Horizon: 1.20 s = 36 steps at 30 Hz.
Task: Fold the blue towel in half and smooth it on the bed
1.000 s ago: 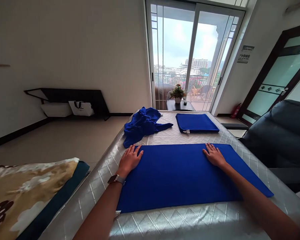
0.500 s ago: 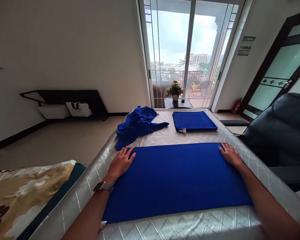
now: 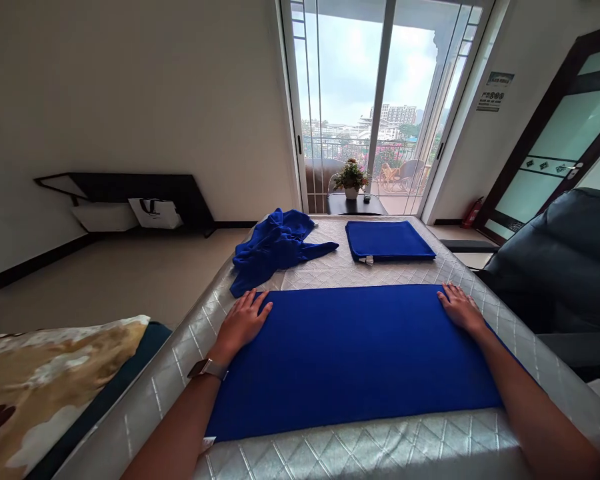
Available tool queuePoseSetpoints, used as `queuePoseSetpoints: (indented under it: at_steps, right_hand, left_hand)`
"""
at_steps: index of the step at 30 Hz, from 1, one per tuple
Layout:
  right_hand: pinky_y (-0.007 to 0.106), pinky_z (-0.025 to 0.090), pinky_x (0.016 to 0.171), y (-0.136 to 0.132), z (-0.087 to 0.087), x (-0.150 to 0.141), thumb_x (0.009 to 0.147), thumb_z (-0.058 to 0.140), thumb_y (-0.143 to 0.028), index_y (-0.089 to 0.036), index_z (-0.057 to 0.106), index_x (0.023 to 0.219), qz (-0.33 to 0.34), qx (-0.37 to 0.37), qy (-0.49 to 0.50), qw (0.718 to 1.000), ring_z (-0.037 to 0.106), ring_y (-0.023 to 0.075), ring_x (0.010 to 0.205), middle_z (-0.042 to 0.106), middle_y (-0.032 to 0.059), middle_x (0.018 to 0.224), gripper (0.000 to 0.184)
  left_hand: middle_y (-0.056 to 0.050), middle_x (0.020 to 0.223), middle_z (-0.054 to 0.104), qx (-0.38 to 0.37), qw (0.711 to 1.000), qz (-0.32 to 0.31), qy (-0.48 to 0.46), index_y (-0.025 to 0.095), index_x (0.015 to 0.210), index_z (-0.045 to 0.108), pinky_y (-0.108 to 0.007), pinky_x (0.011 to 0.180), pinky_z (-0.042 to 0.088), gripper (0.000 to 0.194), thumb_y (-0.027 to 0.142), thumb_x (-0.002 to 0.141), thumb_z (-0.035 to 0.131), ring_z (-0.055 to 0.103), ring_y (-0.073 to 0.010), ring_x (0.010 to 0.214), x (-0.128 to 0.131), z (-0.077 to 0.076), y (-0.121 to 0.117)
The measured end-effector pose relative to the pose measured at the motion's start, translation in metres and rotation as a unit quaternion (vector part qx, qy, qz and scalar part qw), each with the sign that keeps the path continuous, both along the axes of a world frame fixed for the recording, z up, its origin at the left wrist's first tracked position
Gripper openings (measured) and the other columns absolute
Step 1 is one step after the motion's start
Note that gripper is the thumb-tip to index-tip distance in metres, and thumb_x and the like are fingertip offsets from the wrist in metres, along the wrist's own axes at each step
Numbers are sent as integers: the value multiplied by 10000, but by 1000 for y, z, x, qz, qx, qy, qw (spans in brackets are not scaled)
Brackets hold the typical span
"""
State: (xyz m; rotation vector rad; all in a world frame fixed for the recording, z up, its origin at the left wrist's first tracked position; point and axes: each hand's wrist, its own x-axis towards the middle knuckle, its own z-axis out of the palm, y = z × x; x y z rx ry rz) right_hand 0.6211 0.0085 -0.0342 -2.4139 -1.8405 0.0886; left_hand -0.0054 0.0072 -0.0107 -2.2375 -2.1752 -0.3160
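A smooth blue cloth (image 3: 360,360) lies flat across the mattress (image 3: 360,447) in front of me, with a small white tag at its near left corner. On its far left corner rests my left hand (image 3: 245,320), palm down, fingers stretched out. My right hand (image 3: 461,308) lies flat on the far right corner, its fingers spread. Neither hand grips anything. Beyond the left hand is a crumpled blue cloth (image 3: 277,247). Farther back on the right sits a neatly folded blue cloth (image 3: 390,240) with a white tag at its front edge.
A black armchair (image 3: 555,260) stands close to the mattress on the right. To the left is a patterned bedspread (image 3: 65,393). Past the mattress's far end, a small dark table (image 3: 355,205) carries a potted plant (image 3: 351,179) before the glass doors.
The view has shifted very slightly. Both hands stay in the same places on the flat cloth, and the cloths have not visibly moved.
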Motion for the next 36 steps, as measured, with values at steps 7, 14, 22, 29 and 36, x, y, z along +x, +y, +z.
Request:
queuePoseSetpoints:
  at_steps: [7, 14, 22, 29, 36]
  right_hand:
    - [488, 130, 1267, 0, 1, -1, 1034, 136, -545, -197, 214, 1640, -7, -7, 3, 1000, 132, 226, 1571, 176, 46, 1709, 703]
    - [571, 135, 1243, -6, 17, -16, 1032, 167, -492, -198, 249, 1633, -32, -31, -35, 998, 184, 291, 1558, 229, 82, 1694, 674]
    - [482, 116, 1258, -8, 53, -134, 1035, 220, -366, -132, 378, 1582, 36, 21, -94, 995, 223, 265, 1548, 300, 95, 1667, 615]
    - [411, 90, 1265, -25, 72, -313, 1053, 191, -541, -154, 243, 1631, 258, -1, 62, 964, 124, 211, 1571, 196, 62, 1697, 697]
    - [432, 8, 1268, -34, 62, -393, 1023, 91, -639, -100, 180, 1637, 338, -24, 109, 934, 56, 221, 1579, 105, 94, 1704, 822]
  left_hand:
    - [-112, 1657, 352, -11, 1000, 5, -13, 226, 1564, 406, -495, 1248, 217, 660, 576, 1021, 269, 257, -314, 1546, 4, 5, -4]
    - [-120, 1639, 383, 2, 1000, 3, -11, 204, 1552, 430, -494, 1244, 234, 627, 520, 1025, 306, 283, -320, 1536, 10, 10, -9]
    - [-96, 1634, 399, 2, 1000, 7, -15, 230, 1556, 425, -504, 1238, 241, 616, 520, 1023, 315, 282, -321, 1536, 12, 11, -10]
    - [-116, 1651, 360, -14, 1000, 6, -14, 211, 1568, 403, -494, 1245, 221, 622, 515, 1035, 304, 263, -324, 1543, 14, 17, -14]
    - [-126, 1648, 364, -11, 1000, 4, -7, 193, 1564, 410, -482, 1251, 209, 625, 512, 1036, 311, 269, -330, 1540, 14, 18, -15]
